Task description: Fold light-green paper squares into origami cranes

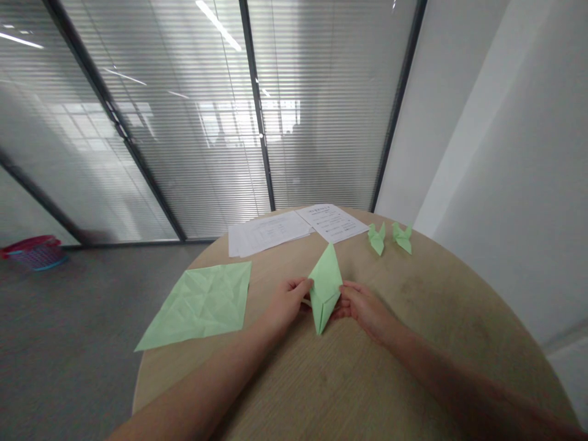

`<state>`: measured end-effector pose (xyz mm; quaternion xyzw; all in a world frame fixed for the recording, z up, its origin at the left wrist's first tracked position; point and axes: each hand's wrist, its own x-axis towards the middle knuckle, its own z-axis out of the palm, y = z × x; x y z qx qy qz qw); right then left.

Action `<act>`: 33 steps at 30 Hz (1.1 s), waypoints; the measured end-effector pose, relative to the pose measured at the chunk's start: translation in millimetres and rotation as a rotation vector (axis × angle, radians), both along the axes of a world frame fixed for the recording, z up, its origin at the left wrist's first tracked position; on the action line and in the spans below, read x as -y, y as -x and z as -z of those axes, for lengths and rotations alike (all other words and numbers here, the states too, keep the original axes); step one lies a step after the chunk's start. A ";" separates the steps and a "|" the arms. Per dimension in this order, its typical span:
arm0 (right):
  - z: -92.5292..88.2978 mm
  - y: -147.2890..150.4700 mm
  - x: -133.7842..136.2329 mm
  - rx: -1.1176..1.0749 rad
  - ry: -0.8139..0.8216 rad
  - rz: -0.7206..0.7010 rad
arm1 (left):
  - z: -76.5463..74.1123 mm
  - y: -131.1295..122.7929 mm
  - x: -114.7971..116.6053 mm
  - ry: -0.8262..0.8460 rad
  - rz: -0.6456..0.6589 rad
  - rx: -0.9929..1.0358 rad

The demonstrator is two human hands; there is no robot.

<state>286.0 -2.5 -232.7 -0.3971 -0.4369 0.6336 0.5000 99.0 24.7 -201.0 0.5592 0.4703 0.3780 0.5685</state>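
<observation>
A green folded paper (327, 275), shaped like a long diamond with a slit in its lower half, is held above the table by both hands. My left hand (294, 298) pinches its left corner between thumb and fingers. On the opposite corner, my right hand (361, 304) grips with the thumb in front and fingers partly behind the paper. To the left lies an unfolded green sheet (206, 300) covered in creases. Two small green origami figures (377, 239) (403, 237) stand at the back right of the table.
Several white printed sheets (271, 233) lie at the far edge of the round wooden table (441, 318). Beyond it are a glass partition with blinds (321, 122) and a white wall (519, 153). A red and blue basket (37, 254) sits on the grey floor at left.
</observation>
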 end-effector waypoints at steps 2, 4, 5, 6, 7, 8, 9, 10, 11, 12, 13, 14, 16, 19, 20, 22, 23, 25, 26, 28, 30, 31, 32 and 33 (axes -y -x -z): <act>1.9 0.6 -0.7 0.019 -0.001 0.008 | -1.2 0.3 0.5 -0.012 0.016 0.000; 3.6 1.1 -1.2 0.027 -0.003 0.021 | -2.0 0.4 1.2 -0.017 0.029 0.005; 4.3 1.3 -1.4 0.028 -0.004 0.028 | -2.0 0.2 1.4 -0.013 0.028 0.006; 4.7 1.4 -1.4 0.026 -0.006 0.037 | -1.8 -0.1 1.6 -0.008 0.026 0.010; 4.8 1.4 -1.4 0.023 -0.005 0.043 | -1.4 -0.5 1.6 -0.004 0.026 0.015; 4.7 1.4 -1.3 0.019 -0.004 0.046 | -0.8 -0.9 1.6 -0.005 0.031 0.019; 4.4 1.5 -1.2 0.015 -0.004 0.047 | -0.2 -1.3 1.6 -0.009 0.046 0.023; 3.8 1.6 -0.9 0.015 -0.003 0.046 | 0.3 -1.6 1.6 -0.015 0.070 0.027; 3.1 1.8 -0.6 0.018 -0.004 0.043 | 0.8 -1.7 1.6 -0.023 0.097 0.030; 2.4 2.1 -0.2 0.023 -0.007 0.043 | 1.2 -1.7 1.6 -0.032 0.119 0.032; 1.6 2.4 0.2 0.029 -0.009 0.044 | 1.5 -1.5 1.6 -0.041 0.133 0.030; 1.0 2.9 0.7 0.036 -0.013 0.045 | 1.7 -1.2 1.6 -0.047 0.137 0.025; 0.2 3.5 1.6 0.060 -0.028 0.042 | 2.2 -0.4 1.5 -0.055 0.124 0.010; 1.0 3.4 1.6 0.128 -0.077 0.027 | 3.0 0.5 1.2 -0.061 0.118 0.000; 1.7 3.0 1.2 0.150 -0.093 0.030 | 3.2 0.5 1.0 -0.066 0.123 0.000; 2.8 1.9 0.3 0.178 -0.106 0.046 | 3.3 0.1 0.5 -0.078 0.136 -0.006; 3.1 1.3 -0.1 0.178 -0.103 0.054 | 3.2 -0.3 0.1 -0.083 0.133 -0.014; 2.7 0.5 -0.4 0.158 -0.085 0.059 | 2.7 -1.0 -0.8 -0.081 0.105 -0.032; 2.3 0.2 -0.3 0.146 -0.075 0.054 | 2.2 -1.2 -1.3 -0.078 0.086 -0.043; 1.1 0.0 0.0 0.133 -0.063 0.040 | 1.3 -1.2 -2.0 -0.073 0.057 -0.057; 0.7 -0.1 0.3 0.135 -0.062 0.027 | 0.8 -0.9 -2.1 -0.072 0.049 -0.059; 0.8 -0.3 0.3 0.135 -0.064 0.022 | 0.8 -0.7 -1.9 -0.073 0.045 -0.055; 1.3 -0.4 0.1 0.133 -0.066 0.021 | 1.0 -0.7 -1.6 -0.074 0.038 -0.049; 1.9 -0.6 -0.2 0.129 -0.067 0.024 | 1.4 -0.8 -1.2 -0.071 0.033 -0.043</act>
